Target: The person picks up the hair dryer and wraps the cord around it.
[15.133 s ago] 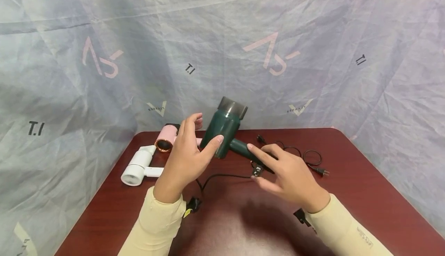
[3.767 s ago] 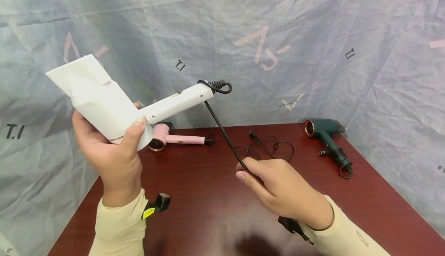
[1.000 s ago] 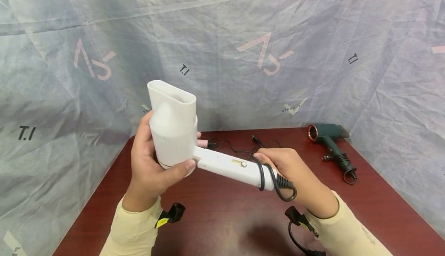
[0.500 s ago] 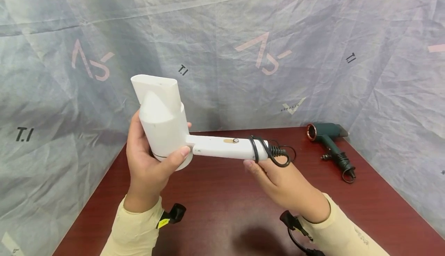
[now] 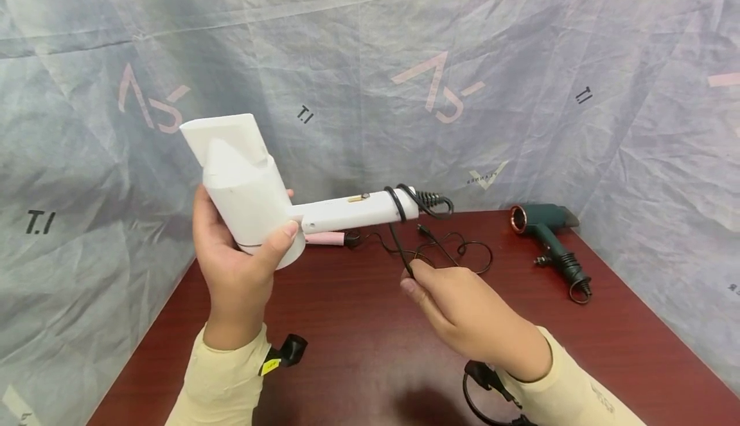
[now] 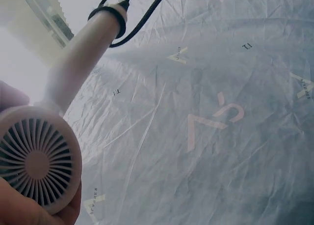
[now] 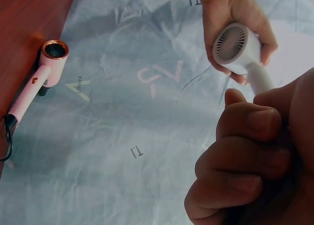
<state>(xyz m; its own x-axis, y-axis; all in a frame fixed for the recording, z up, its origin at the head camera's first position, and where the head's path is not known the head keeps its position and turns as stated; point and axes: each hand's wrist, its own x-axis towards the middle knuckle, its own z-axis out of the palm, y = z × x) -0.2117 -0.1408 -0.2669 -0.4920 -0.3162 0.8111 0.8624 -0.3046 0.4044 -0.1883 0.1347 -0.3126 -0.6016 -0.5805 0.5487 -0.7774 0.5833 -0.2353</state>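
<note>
My left hand (image 5: 237, 272) grips the barrel of a white hair dryer (image 5: 248, 201) and holds it above the table, nozzle tilted up to the left. Its handle points right, with a black cord (image 5: 396, 239) looped round the handle's end. The free run of that cord goes down into my right hand (image 5: 468, 317), which pinches it between thumb and forefinger. In the right wrist view the fingers (image 7: 240, 156) are curled in. The left wrist view shows the dryer's round vent grille (image 6: 38, 161) close up.
A green hair dryer (image 5: 543, 217), cord wound on its handle, lies at the table's right back. Behind the white dryer lies a pink hair dryer (image 5: 326, 238), mostly hidden in the head view; its black cord (image 5: 480, 252) lies loosely across the back. A grey printed sheet (image 5: 358, 92) surrounds the table (image 5: 358, 349).
The white dryer has tipped left, its handle end rising. The right hand has moved down and away from the handle, drawing out the cord. Earlier, the hands held the green dryer, now at the right.
</note>
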